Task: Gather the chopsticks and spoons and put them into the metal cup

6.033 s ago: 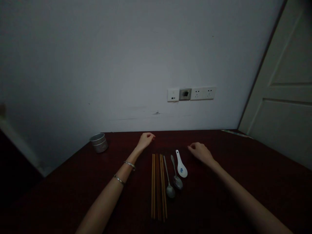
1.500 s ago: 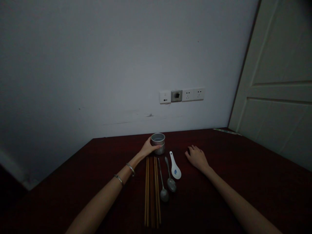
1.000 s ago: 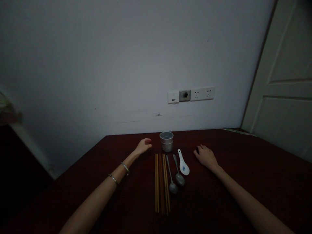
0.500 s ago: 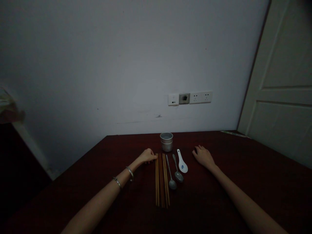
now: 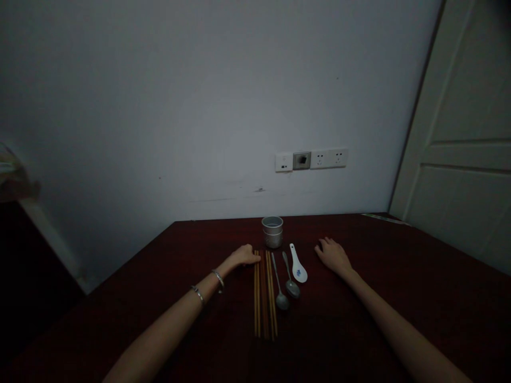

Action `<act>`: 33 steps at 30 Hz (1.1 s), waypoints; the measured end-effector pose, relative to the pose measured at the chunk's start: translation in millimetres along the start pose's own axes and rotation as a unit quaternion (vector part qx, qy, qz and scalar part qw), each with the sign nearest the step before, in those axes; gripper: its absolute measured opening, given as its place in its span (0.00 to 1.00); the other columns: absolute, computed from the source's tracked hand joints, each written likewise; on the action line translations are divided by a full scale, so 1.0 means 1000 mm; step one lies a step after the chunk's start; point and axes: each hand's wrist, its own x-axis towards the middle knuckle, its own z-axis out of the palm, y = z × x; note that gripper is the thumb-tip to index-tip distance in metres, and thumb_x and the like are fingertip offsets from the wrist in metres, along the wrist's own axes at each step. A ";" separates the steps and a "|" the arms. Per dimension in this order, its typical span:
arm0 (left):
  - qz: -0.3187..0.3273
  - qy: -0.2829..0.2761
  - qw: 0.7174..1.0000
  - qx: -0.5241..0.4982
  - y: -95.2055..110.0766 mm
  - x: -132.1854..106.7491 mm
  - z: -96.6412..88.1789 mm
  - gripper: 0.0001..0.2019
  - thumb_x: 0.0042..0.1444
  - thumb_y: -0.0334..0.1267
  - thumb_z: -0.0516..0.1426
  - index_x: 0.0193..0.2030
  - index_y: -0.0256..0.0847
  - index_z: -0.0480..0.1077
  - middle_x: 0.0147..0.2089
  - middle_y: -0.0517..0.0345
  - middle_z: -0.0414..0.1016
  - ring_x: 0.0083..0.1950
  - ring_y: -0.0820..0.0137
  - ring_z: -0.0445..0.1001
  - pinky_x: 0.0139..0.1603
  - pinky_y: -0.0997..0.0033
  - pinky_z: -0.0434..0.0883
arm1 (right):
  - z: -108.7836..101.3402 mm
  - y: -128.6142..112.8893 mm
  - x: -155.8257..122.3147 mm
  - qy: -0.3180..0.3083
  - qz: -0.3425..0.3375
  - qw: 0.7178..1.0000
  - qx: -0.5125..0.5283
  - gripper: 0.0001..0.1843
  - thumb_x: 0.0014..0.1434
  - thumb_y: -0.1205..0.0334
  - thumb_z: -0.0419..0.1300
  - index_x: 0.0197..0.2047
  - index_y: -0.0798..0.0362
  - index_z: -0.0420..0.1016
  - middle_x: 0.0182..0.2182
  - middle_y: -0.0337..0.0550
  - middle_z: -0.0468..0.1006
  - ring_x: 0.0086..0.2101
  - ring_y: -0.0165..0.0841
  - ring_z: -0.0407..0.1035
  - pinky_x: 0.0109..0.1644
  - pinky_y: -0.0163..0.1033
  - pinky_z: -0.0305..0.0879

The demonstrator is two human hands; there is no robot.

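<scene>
My left hand [image 5: 245, 255] is closed at the far end of the leftmost pair of light wooden chopsticks [image 5: 257, 300], its thumb lying over their tops. Beside that pair lie darker reddish chopsticks [image 5: 265, 303] and another light pair [image 5: 272, 300], all roughly parallel. To their right are two metal spoons, one nearer me [image 5: 282, 302] and one slightly farther off [image 5: 293, 289]. A white soup spoon [image 5: 299, 273] with a blue mark lies next to them. My right hand [image 5: 334, 255] rests on the table, fingers loosely spread, holding nothing.
A silver metal cup [image 5: 273, 237] stands upright behind the chopsticks on the dark red table [image 5: 215, 229]. The wall with sockets [image 5: 328, 158] closes off the back. A pale door [image 5: 463, 154] is at the right, and a dark piece of furniture [image 5: 32, 266] at the left.
My left hand has shifted slightly right, its thumb now reaching over the tops of the left chopsticks. My right hand and the utensils stay in place.
</scene>
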 end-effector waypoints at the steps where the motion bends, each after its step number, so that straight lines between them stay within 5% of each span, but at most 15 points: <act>1: 0.005 -0.002 1.000 0.007 0.001 0.000 0.000 0.13 0.44 0.42 0.53 0.16 0.36 0.63 0.15 0.59 0.61 0.18 0.73 0.63 0.18 0.76 0.58 | 0.000 0.000 0.000 0.000 0.000 1.000 0.000 0.25 0.58 0.56 0.43 0.52 0.63 0.65 0.53 0.59 0.63 0.54 0.44 0.54 0.55 0.47 0.49; 18: -0.043 0.062 0.994 0.082 0.022 -0.004 0.001 0.18 0.41 0.46 0.55 0.33 0.33 0.73 0.33 0.42 0.74 0.34 0.61 0.73 0.26 0.73 0.65 | -0.002 -0.001 -0.002 -0.003 0.000 1.000 0.001 0.24 0.58 0.56 0.43 0.52 0.62 0.65 0.54 0.58 0.63 0.55 0.44 0.54 0.55 0.47 0.50; 28: -0.060 0.081 0.993 0.055 0.017 0.000 0.008 0.16 0.41 0.44 0.55 0.32 0.32 0.73 0.30 0.43 0.75 0.31 0.64 0.74 0.23 0.76 0.63 | 0.001 0.002 0.001 -0.006 -0.001 1.000 0.007 0.25 0.58 0.56 0.43 0.52 0.63 0.65 0.54 0.59 0.62 0.56 0.44 0.52 0.56 0.47 0.49; 33: -0.040 0.117 0.992 0.020 0.014 -0.004 -0.005 0.15 0.44 0.45 0.54 0.28 0.32 0.73 0.27 0.46 0.74 0.28 0.66 0.73 0.22 0.76 0.61 | 0.002 0.002 0.001 -0.007 -0.002 1.000 0.005 0.25 0.58 0.56 0.43 0.52 0.62 0.65 0.54 0.59 0.63 0.56 0.44 0.53 0.55 0.47 0.50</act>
